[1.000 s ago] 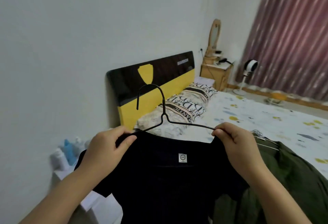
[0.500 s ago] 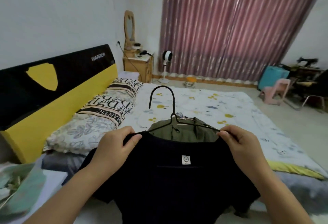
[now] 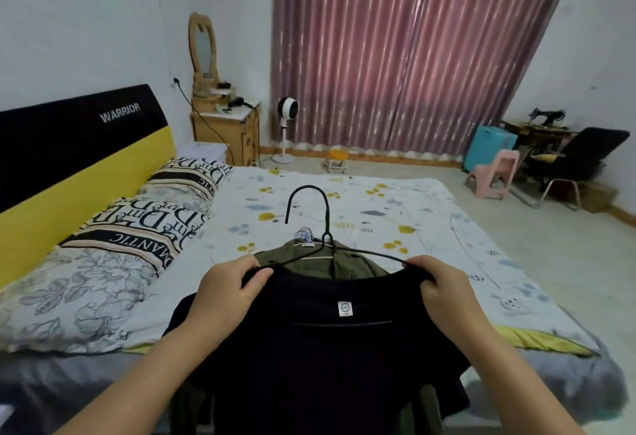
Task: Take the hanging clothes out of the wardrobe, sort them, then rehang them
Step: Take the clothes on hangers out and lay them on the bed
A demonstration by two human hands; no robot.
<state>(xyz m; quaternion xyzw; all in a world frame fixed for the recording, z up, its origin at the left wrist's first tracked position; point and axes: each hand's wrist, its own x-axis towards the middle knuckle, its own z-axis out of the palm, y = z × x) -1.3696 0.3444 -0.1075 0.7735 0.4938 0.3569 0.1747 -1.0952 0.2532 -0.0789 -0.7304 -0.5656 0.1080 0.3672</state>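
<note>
Left hand [image 3: 225, 291] and right hand [image 3: 444, 288] each pinch a shoulder of the black tee [image 3: 327, 348] – grip curled tight, collar spread w/ hanger [image 3: 325, 238] inside. Green jacket [image 3: 330, 262] lies at 12 o'clock on the bed [image 3: 430, 228] – prob. the sorting pile

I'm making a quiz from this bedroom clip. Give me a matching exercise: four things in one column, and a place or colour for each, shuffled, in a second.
Things:
1. black shirt
2. olive garment
3. pink chair
4. white fan

Places:
A. on the floor before the curtain
B. lying on the bed
C. held at the collar by the left hand and right hand
D. beside the blue suitcase

Pairs: 1-C, 2-B, 3-D, 4-A
</note>
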